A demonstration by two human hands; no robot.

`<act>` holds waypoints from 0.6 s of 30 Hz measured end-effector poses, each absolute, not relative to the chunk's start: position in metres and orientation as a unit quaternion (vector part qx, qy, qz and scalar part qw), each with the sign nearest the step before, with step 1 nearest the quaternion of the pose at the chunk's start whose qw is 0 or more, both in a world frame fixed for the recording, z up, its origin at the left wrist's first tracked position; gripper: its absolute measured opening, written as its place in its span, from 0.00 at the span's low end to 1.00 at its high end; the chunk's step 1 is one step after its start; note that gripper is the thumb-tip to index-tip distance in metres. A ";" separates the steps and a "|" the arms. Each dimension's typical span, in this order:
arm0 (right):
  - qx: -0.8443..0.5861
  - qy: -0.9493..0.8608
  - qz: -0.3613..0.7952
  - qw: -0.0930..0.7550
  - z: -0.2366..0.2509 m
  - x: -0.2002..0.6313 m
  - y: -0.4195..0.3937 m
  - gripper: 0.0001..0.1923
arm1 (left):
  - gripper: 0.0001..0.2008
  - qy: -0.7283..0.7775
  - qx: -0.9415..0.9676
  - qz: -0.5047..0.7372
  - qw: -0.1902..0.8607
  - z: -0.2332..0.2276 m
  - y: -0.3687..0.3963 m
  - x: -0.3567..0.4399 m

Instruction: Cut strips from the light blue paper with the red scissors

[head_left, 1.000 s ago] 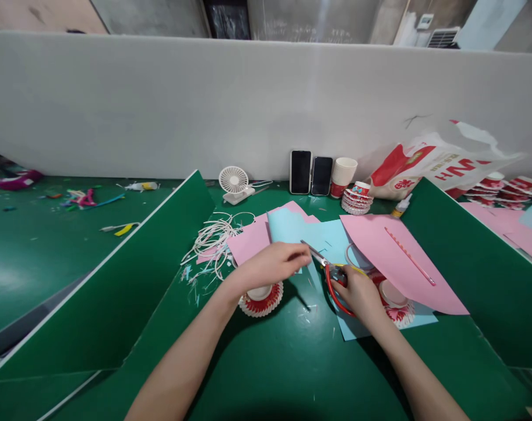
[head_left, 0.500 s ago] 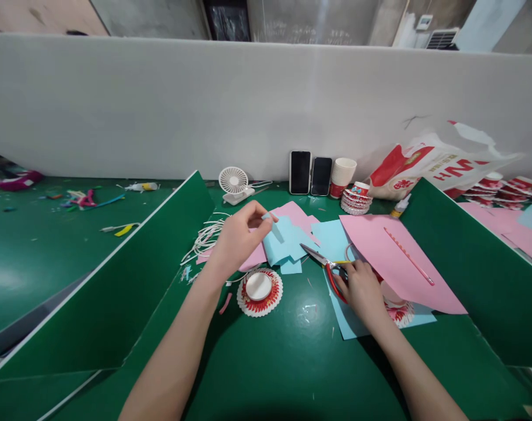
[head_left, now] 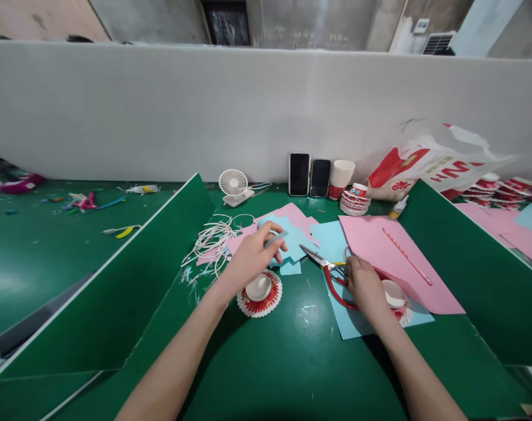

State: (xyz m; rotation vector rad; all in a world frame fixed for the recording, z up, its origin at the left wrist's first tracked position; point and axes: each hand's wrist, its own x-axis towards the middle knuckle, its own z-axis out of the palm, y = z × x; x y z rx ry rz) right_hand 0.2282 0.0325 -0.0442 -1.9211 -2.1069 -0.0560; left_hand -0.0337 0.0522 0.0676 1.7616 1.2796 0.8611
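Observation:
My left hand (head_left: 257, 250) pinches a small pale blue paper strip (head_left: 276, 238) above a pile of light blue paper pieces (head_left: 294, 237). Below it a red and white paper cup piece with a fringed rim (head_left: 261, 292) sits on the table. My right hand (head_left: 366, 286) is closed beside red-handled scissors (head_left: 322, 262) that lie with their blades slightly apart. A thin yellow stick (head_left: 340, 264) reaches to its fingertips; whether they grip it is hidden. A second cup piece (head_left: 395, 294) stands right of this hand, partly under pink paper (head_left: 380, 240).
White cords (head_left: 210, 240) lie tangled at left. A small fan (head_left: 234, 186), two phones (head_left: 299, 174), stacked cups (head_left: 342, 175), a glue bottle (head_left: 398, 207) and a plastic bag (head_left: 436, 166) line the back. Green dividers (head_left: 476, 263) flank the workspace. A pink pencil (head_left: 406, 255) rests on the pink paper.
My left hand has moved down and slightly right with the blue strip. The right hand's fingers have come off the scissors' handle, which now shows more fully.

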 end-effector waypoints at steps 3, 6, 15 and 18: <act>-0.663 -0.736 -0.011 0.138 -0.050 0.232 0.034 0.21 | 0.09 0.486 0.698 0.295 0.436 0.054 0.038 -0.018; -0.644 -0.746 0.012 0.169 -0.052 0.232 0.035 0.20 | 0.13 0.469 0.704 0.271 0.459 0.039 0.022 -0.004; -0.622 -0.738 0.048 0.258 -0.060 0.234 0.048 0.17 | 0.14 0.455 0.699 0.283 0.474 0.000 -0.001 0.017; -0.621 -0.725 0.048 0.294 -0.061 0.234 0.047 0.16 | 0.14 0.453 0.670 0.314 0.497 -0.007 0.000 0.018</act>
